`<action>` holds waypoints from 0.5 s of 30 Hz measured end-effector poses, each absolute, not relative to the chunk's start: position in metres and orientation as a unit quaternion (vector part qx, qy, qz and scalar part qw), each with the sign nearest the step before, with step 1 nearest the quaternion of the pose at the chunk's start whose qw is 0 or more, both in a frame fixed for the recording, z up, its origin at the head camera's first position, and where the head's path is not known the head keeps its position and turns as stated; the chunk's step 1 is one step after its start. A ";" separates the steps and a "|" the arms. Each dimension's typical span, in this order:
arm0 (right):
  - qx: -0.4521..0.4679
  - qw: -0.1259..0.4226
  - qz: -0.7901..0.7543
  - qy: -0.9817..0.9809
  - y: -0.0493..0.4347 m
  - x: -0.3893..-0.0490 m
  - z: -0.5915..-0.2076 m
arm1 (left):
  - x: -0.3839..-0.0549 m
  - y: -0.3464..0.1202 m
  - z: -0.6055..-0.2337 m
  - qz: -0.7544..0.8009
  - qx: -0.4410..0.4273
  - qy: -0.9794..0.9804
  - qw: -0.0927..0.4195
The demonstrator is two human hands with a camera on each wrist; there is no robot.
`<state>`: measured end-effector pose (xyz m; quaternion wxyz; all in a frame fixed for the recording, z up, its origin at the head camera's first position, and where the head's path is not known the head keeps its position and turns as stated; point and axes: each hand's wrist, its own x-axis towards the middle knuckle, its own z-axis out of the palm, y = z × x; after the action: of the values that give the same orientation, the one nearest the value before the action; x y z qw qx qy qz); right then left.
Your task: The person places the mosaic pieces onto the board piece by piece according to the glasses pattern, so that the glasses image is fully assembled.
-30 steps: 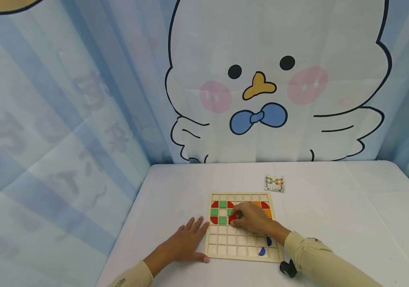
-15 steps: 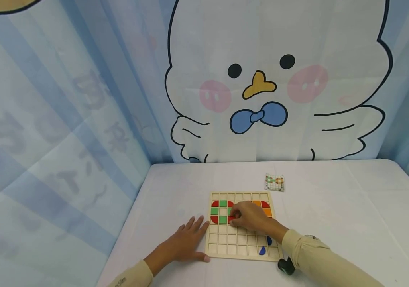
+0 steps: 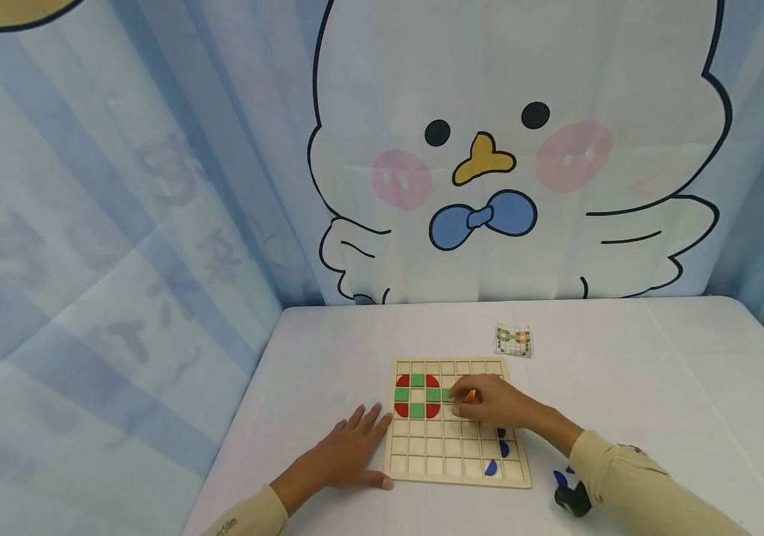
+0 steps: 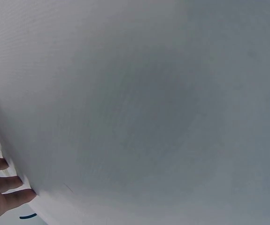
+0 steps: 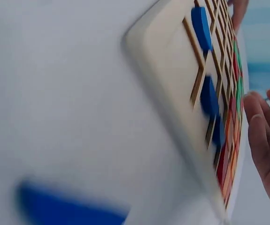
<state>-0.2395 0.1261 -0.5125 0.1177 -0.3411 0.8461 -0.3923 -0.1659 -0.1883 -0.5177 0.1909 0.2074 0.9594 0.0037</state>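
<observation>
A wooden grid board (image 3: 415, 467) lies on the table, with red quarter-round and green square tiles set in its upper left cells. The lower right red tile (image 3: 432, 410) of that ring sits in its cell. My right hand (image 3: 492, 402) hovers over the board's right half, its fingertips close to a green tile (image 3: 447, 395). In the right wrist view its fingers (image 5: 257, 126) are loosely bent, and I see nothing held. Palm down, my left hand (image 3: 348, 450) rests spread at the board's left edge, fingertips touching or near it.
Blue curved tiles (image 3: 491, 467) lie at the board's lower right. More loose blue tiles (image 3: 560, 478) are on the table near a black device (image 3: 573, 499) at the right wrist. Behind the board lies a small pattern card (image 3: 513, 341). A printed curtain (image 3: 650, 156) hangs behind.
The red tile that my right hand was pinching and pressing now lies flat in its cell. That hand has let go and shifted right, uncovering a green tile. My left hand has stayed put.
</observation>
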 end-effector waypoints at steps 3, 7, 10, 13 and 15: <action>-0.331 0.135 -0.398 0.845 0.153 -0.234 -0.510 | -0.166 -0.187 -0.518 0.002 0.208 0.959 0.191; -0.296 0.168 -0.384 0.858 0.190 -0.222 -0.505 | -0.165 -0.186 -0.517 0.002 0.210 0.959 0.191; -0.266 0.204 -0.376 0.864 0.214 -0.209 -0.506 | -0.165 -0.186 -0.516 0.002 0.208 0.960 0.189; -0.247 0.236 -0.370 0.864 0.235 -0.196 -0.510 | -0.165 -0.187 -0.516 0.002 0.208 0.960 0.187; -0.245 0.247 -0.365 0.863 0.248 -0.190 -0.511 | -0.165 -0.187 -0.516 0.003 0.208 0.960 0.186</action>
<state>-0.1902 0.2476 -0.5111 0.2473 -0.2452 0.8633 -0.3653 -0.1647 -0.1869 -0.5162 0.1865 0.2080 0.9602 0.0026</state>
